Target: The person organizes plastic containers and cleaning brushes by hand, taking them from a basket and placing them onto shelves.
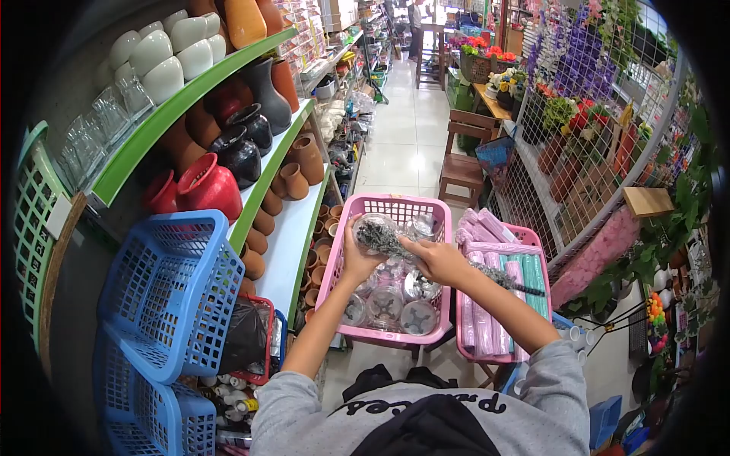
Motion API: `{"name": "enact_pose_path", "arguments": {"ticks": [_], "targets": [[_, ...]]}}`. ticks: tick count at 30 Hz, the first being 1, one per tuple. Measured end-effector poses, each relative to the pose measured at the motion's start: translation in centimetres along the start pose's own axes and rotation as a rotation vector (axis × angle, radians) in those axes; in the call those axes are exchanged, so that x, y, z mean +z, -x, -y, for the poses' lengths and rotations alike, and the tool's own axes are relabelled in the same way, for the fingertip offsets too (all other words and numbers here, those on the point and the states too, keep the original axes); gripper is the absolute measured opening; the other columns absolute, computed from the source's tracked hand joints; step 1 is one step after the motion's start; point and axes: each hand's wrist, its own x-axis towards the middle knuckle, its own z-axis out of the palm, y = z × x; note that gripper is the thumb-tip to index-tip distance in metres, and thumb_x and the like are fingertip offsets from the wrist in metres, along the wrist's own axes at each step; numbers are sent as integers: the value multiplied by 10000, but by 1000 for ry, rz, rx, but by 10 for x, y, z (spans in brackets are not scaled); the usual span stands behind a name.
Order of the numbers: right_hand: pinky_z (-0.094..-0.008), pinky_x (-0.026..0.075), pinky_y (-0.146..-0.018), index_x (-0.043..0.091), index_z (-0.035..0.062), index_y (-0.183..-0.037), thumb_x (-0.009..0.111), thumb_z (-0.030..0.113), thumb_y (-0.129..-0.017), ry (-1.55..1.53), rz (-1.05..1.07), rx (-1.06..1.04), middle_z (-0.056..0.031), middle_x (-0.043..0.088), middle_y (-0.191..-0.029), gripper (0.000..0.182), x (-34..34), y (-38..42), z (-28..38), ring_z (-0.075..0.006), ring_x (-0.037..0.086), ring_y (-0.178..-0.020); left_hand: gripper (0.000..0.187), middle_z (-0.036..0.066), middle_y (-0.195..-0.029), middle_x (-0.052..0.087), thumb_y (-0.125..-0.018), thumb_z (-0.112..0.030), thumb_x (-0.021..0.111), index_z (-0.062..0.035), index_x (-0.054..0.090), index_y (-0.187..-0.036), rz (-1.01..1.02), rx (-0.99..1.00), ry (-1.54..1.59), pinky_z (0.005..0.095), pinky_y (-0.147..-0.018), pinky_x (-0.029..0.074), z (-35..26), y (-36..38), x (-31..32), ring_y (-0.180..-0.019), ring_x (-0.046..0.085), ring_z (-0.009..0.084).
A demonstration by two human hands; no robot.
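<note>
My left hand (359,258) grips a clear round glass or plastic jar (371,220) over a pink basket. My right hand (437,262) is closed around a grey fluffy duster (378,240), whose head lies against the jar. The duster's dark handle runs back under my right forearm. Below my hands, the pink basket (442,199) holds several clear jars (385,305) with grey patterned ends. Part of the held jar is hidden by the duster and my fingers.
A second pink basket (539,242) with pink and green wrapped packs stands right. Blue baskets (171,285) are stacked left, beside shelves (277,199) of vases and pots. A wooden chair (462,156) stands ahead; a wire mesh rack (585,144) with artificial flowers lines the right.
</note>
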Motion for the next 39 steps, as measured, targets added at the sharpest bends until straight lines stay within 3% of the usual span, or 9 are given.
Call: {"name": "enact_pose_path", "arguments": {"ticks": [5, 7, 9, 12, 23, 29, 33, 34, 39], "targets": [[-448, 500, -694, 435, 179, -1326, 531, 125, -812, -37, -87, 289, -197, 626, -897, 526, -5, -9, -27, -349, 626, -800, 723, 113, -1176, 508, -695, -158, 782, -17, 354, -1260, -7, -172, 451, 332, -918, 450, 27, 5, -2, -1076, 528, 217], [-402, 491, -793, 460, 120, -1307, 521, 68, -828, -349, -286, 199, -216, 606, -1063, 486, -7, -7, -11, -382, 612, -891, 612, 95, -1183, 527, -810, -231, 687, -35, 354, -1284, -57, -511, 850, 337, -937, 435, 20, 6, 4, -1077, 535, 203], [-374, 464, -850, 429, 64, -1318, 518, 53, -823, -289, -113, 132, -259, 567, -1108, 503, -4, -6, 14, -387, 585, -980, 546, 70, -1201, 534, -880, -296, 594, -66, 356, -1314, -22, -533, 713, 354, -960, 410, 36, 5, 6, -1070, 549, 195], [-382, 472, -804, 425, 39, -1312, 522, 63, -826, -273, -289, 83, -277, 585, -1031, 496, 0, -12, 6, -402, 600, -912, 601, 26, -1227, 540, -840, -575, 517, -152, 476, -1265, 75, -502, 646, 341, -934, 358, 19, 7, 10, -1130, 499, 189], [-382, 464, -778, 447, -30, -1259, 517, 93, -872, -422, -350, 288, -302, 591, -974, 412, -8, -12, 10, -420, 596, -919, 551, 76, -1221, 531, -920, -520, 403, -103, 436, -1279, 98, -473, 696, 374, -950, 405, -9, -10, 14, -1112, 508, 204], [-395, 474, -789, 460, -5, -1265, 518, 78, -859, -288, -448, 111, -270, 573, -1089, 418, 0, -15, 7, -407, 595, -939, 521, 89, -1168, 552, -879, -432, 538, -85, 438, -1254, 44, -589, 913, 398, -933, 454, -14, -15, 17, -1064, 548, 224], [-446, 496, -697, 397, 130, -1341, 535, 96, -820, -87, -142, 47, -181, 598, -867, 540, -16, -9, 32, -396, 597, -749, 571, 67, -1210, 508, -833, -422, 625, -82, 413, -1241, 101, -391, 826, 404, -948, 447, 28, -12, 14, -1092, 526, 202], [-427, 484, -748, 445, 36, -1284, 518, 78, -837, -80, -50, 137, -239, 606, -1025, 455, -28, -11, 44, -411, 597, -875, 612, 75, -1214, 501, -825, -394, 637, -80, 370, -1277, 15, -447, 819, 401, -952, 443, 21, -10, 16, -1097, 526, 207], [-418, 471, -783, 440, 22, -1285, 529, 75, -835, -223, -276, 196, -255, 602, -1008, 462, -10, -14, 11, -417, 592, -896, 741, 103, -1199, 504, -813, -297, 634, -83, 210, -1383, -49, -401, 894, 391, -949, 438, -10, -9, 17, -1101, 530, 225]]}}
